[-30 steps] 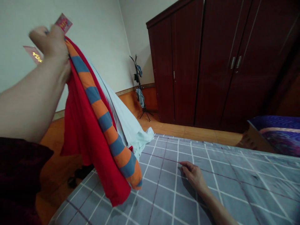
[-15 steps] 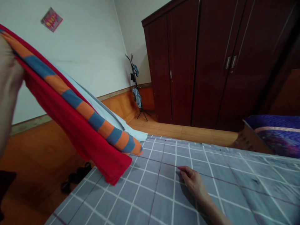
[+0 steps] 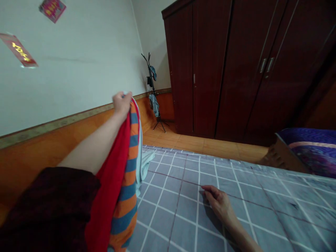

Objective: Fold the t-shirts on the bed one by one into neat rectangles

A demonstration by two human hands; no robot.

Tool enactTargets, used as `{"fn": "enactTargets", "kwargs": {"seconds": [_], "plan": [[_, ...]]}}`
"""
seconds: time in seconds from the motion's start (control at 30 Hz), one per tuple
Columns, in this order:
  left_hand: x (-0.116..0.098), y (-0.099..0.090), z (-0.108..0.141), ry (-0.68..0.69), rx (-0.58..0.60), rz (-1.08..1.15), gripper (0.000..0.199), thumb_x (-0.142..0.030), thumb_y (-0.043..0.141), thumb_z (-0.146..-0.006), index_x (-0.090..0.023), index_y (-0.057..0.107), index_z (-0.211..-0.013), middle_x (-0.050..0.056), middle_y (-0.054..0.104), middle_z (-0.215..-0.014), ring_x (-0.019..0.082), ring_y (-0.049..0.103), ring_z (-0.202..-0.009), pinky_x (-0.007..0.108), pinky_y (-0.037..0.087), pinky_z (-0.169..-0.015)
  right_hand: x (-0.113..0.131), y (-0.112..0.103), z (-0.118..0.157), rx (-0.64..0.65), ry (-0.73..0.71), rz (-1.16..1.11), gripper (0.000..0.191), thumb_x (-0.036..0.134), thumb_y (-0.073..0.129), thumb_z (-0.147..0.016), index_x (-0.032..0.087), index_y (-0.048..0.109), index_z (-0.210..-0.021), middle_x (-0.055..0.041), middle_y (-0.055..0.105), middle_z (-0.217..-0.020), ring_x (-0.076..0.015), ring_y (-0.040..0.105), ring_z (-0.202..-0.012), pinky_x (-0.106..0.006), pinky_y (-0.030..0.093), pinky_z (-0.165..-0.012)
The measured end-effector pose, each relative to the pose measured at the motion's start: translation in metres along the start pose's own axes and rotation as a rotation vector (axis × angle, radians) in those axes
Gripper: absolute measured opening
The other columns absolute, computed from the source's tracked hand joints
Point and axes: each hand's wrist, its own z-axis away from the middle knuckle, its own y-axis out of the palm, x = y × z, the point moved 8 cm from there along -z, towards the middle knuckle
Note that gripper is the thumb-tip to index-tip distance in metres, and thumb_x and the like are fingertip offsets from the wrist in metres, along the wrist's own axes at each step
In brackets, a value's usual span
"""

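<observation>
Dark fabric made up the sleeve [image 3: 49,210], nearest the view, left of the sheet [image 3: 178,218]. Beside it the red cloth [image 3: 111,175] hung down along the sheet's left side, with the striped cloth [image 3: 129,190], orange and blue, in front of its right edge. The pale cloth [image 3: 145,164] showed behind the stripes, its lower folds at the far left part of the sheet. Whether these were one piece or several could not be told.

The left hand [image 3: 122,105], raised above the sheet's far left end, pinched the tops of the cloths together between bent fingers. The right hand [image 3: 219,203] was over the middle of the sheet, its fingers curled close together and the thumb against the forefinger, with nothing visible between them; a shadow lay under it, and contact with the sheet could not be told.

Past the sheet's far right side, purple bedding [image 3: 312,145] lay by a brown box [image 3: 285,154]. Beyond the sheet ran the wooden floor [image 3: 189,141], then the black rack [image 3: 152,84] with a cap [image 3: 153,72] and denim [image 3: 154,105] on it, and the dark red wardrobe [image 3: 206,70]. Left of them, the pale wall [image 3: 89,52] bore two papers [image 3: 53,9].
</observation>
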Motion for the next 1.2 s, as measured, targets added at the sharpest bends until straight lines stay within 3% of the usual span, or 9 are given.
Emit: {"fn": "enactTargets", "kwargs": {"seconds": [0.1, 0.13, 0.2, 0.3, 0.4, 0.5, 0.63, 0.97, 1.2], "plan": [[0.046, 0.09, 0.09, -0.094, 0.348, -0.123, 0.026, -0.031, 0.051, -0.092, -0.009, 0.059, -0.079, -0.001, 0.058, -0.074, 0.009, 0.056, -0.065, 0.023, 0.047, -0.062, -0.002, 0.0, 0.0, -0.006, 0.001, -0.014, 0.039, 0.044, 0.051, -0.07, 0.014, 0.068, -0.089, -0.0014, 0.058, -0.054, -0.016, 0.049, -0.049, -0.028, 0.037, -0.047], [0.059, 0.11, 0.122, -0.104, 0.465, -0.155, 0.024, -0.033, 0.054, -0.09, -0.011, 0.06, -0.082, -0.001, 0.06, -0.077, 0.011, 0.058, -0.066, 0.026, 0.049, -0.063, -0.003, 0.0, 0.0, -0.007, 0.001, -0.015, 0.039, 0.044, 0.051, -0.071, 0.014, 0.069, -0.088, -0.0018, 0.059, -0.055, -0.0162, 0.05, -0.05, -0.028, 0.037, -0.048], [0.081, 0.124, 0.179, -0.106, 0.641, -0.207, 0.024, -0.035, 0.068, -0.078, -0.012, 0.062, -0.083, 0.003, 0.064, -0.08, 0.015, 0.061, -0.071, 0.03, 0.051, -0.068, -0.003, 0.001, -0.001, -0.009, 0.003, -0.01, 0.038, 0.043, 0.051, -0.071, 0.015, 0.069, -0.089, -0.0025, 0.06, -0.057, -0.0165, 0.051, -0.051, -0.028, 0.038, -0.048], [0.107, 0.098, 0.241, -0.083, 0.742, -0.276, 0.048, -0.04, 0.076, -0.064, -0.016, 0.063, -0.103, 0.012, 0.064, -0.11, 0.028, 0.058, -0.105, 0.039, 0.045, -0.09, -0.001, 0.0, 0.0, -0.009, -0.001, 0.008, 0.037, 0.042, 0.052, -0.071, 0.015, 0.069, -0.089, -0.0023, 0.061, -0.057, -0.0165, 0.051, -0.051, -0.028, 0.038, -0.05], [0.133, 0.056, 0.284, -0.083, 0.724, -0.364, 0.068, -0.05, 0.065, -0.072, -0.016, 0.049, -0.128, 0.017, 0.047, -0.136, 0.033, 0.039, -0.128, 0.048, 0.029, -0.105, 0.002, 0.0, 0.0, -0.012, -0.011, 0.043, 0.036, 0.041, 0.051, -0.072, 0.015, 0.07, -0.09, -0.0025, 0.062, -0.058, -0.0164, 0.051, -0.052, -0.028, 0.038, -0.05], [0.157, 0.031, 0.318, -0.079, 0.668, -0.559, 0.064, -0.051, 0.054, -0.081, -0.017, 0.044, -0.134, 0.016, 0.045, -0.138, 0.032, 0.04, -0.128, 0.049, 0.028, -0.106, 0.004, 0.0, 0.001, -0.019, -0.015, 0.067, 0.036, 0.04, 0.051, -0.072, 0.014, 0.069, -0.09, -0.0027, 0.062, -0.059, -0.0165, 0.051, -0.051, -0.028, 0.037, -0.049], [0.167, 0.031, 0.337, -0.081, 0.645, -0.586, 0.057, -0.05, 0.049, -0.086, -0.013, 0.05, -0.129, 0.018, 0.051, -0.132, 0.032, 0.044, -0.124, 0.049, 0.029, -0.106, 0.005, 0.0, 0.001, -0.023, -0.015, 0.073, 0.036, 0.039, 0.051, -0.072, 0.014, 0.07, -0.09, -0.0026, 0.062, -0.058, -0.0169, 0.053, -0.052, -0.027, 0.038, -0.049], [0.158, 0.022, 0.324, -0.105, 0.547, -0.457, 0.049, -0.051, 0.047, -0.087, -0.016, 0.057, -0.12, 0.012, 0.06, -0.122, 0.026, 0.052, -0.117, 0.04, 0.037, -0.103, 0.008, -0.001, -0.001, -0.025, -0.019, 0.046, 0.035, 0.039, 0.054, -0.07, 0.014, 0.07, -0.088, -0.0017, 0.059, -0.054, -0.0162, 0.053, -0.051, -0.026, 0.038, -0.046], [0.175, 0.011, 0.317, -0.261, 0.373, -0.368, 0.041, -0.04, 0.044, -0.088, -0.013, 0.057, -0.116, 0.015, 0.062, -0.117, 0.027, 0.057, -0.112, 0.041, 0.043, -0.097, 0.008, -0.001, -0.002, -0.014, -0.017, 0.061, 0.037, 0.04, 0.053, -0.07, 0.012, 0.07, -0.089, -0.0005, 0.057, -0.052, -0.0145, 0.048, -0.047, -0.026, 0.034, -0.045]]}}
